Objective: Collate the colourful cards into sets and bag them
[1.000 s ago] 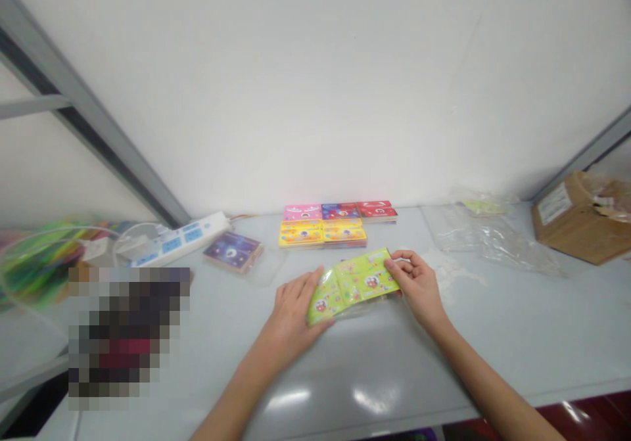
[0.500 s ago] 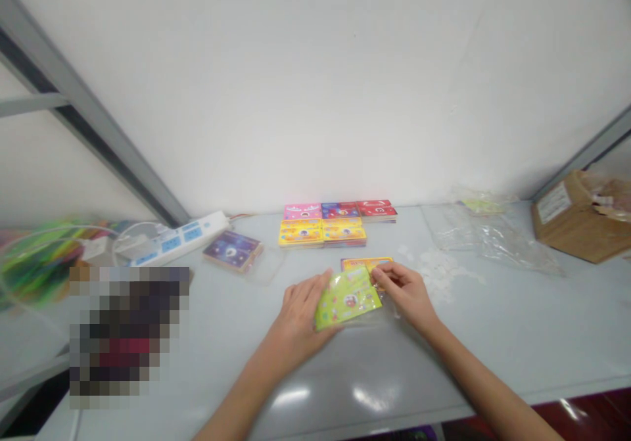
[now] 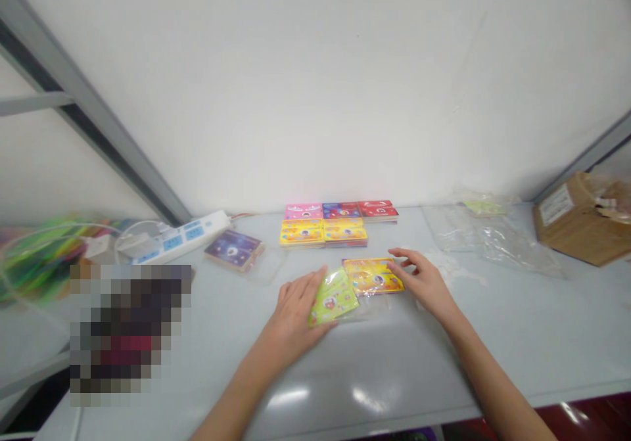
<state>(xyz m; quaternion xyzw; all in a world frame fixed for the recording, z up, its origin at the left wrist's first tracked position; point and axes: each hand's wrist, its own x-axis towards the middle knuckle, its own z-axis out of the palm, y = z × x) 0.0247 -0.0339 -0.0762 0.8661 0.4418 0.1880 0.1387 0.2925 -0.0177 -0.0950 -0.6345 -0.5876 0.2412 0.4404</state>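
Note:
My left hand (image 3: 296,309) is closed on a green printed card (image 3: 334,296) in a clear plastic bag, thumb below and fingers above its left side. The bag's loose clear part stretches to the right, low over the table. Just right of the green card lies a yellow printed card (image 3: 373,277), flat on the table, perhaps more than one card thick. At its right edge is my right hand (image 3: 421,283), thumb and fingers apart, the thumb tip at the card's corner. Whether the thumb presses on it I cannot tell.
Stacks of yellow cards (image 3: 302,234), pink cards (image 3: 303,211) and red cards (image 3: 378,209) stand by the wall. Bagged dark blue cards (image 3: 234,250) lie near a power strip (image 3: 182,237). Clear bags (image 3: 493,237) and a cardboard box (image 3: 574,217) are at right.
My right hand has let go of the green card's bag and moved right, its fingers parting. The green card has shifted slightly left, uncovering more of the yellow card.

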